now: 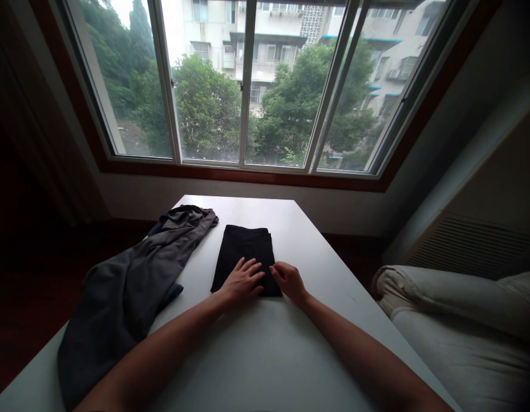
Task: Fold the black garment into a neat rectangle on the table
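Bare forearms (174,349) reach in from seven and five o'clock across a white table (265,355); folded black cloth (244,246) lies beneath the left hand (243,280), at ten o'clock from the right hand (288,279); left palm down, fingers spread apart, touching fabric; right fingers curled together at its four o'clock edge, any pinched fabric impossible to tell; grey garment (123,286) at nine
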The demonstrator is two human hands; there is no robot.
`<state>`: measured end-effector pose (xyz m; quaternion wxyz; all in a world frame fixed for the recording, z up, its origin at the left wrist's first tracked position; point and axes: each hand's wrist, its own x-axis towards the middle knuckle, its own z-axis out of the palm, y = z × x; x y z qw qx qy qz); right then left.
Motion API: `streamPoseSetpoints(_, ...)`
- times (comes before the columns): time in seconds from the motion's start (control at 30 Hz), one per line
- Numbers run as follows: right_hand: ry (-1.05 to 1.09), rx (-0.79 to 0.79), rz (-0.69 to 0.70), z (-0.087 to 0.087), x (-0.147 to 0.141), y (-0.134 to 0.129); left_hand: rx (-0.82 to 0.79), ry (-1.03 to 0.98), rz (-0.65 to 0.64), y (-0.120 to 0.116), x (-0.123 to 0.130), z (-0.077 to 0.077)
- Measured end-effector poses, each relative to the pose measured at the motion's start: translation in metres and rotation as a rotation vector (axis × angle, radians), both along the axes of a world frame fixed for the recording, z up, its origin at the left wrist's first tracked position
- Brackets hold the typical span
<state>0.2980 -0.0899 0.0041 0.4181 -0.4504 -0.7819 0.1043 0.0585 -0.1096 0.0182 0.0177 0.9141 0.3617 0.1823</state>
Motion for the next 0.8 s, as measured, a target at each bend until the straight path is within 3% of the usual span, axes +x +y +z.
streamPoseSetpoints(0.13, 0.007, -0.003, 0.006, 0.001, 0.001, 0.001, 0.033, -0.041, 0.298, 0.020, -0.017, -0.004)
streamPoseSetpoints(0.23, 0.001, -0.002, 0.008, 0.000, 0.002, 0.002, -0.086, 0.019, 0.353, 0.028, -0.026, -0.014)
streamPoseSetpoints(0.37, -0.006, -0.002, 0.005, -0.003, 0.001, 0.003, -0.147, 0.070, 0.193, 0.017, -0.016, -0.020)
streamPoseSetpoints(0.5, -0.001, -0.011, 0.004, -0.003, 0.000, 0.002, -0.109, 0.063, -0.075, -0.001, 0.003, -0.006)
streamPoseSetpoints(0.57, 0.007, -0.021, 0.005, -0.002, 0.000, 0.001, -0.040, 0.004, -0.105, -0.004, 0.006, 0.003)
streamPoseSetpoints(0.7, 0.002, -0.015, 0.009, -0.003, 0.001, 0.001, 0.040, -0.101, 0.156, 0.008, -0.006, 0.004)
streamPoseSetpoints(0.8, -0.001, -0.012, 0.015, -0.004, 0.001, 0.002, -0.075, -0.040, 0.308, 0.024, -0.021, -0.010)
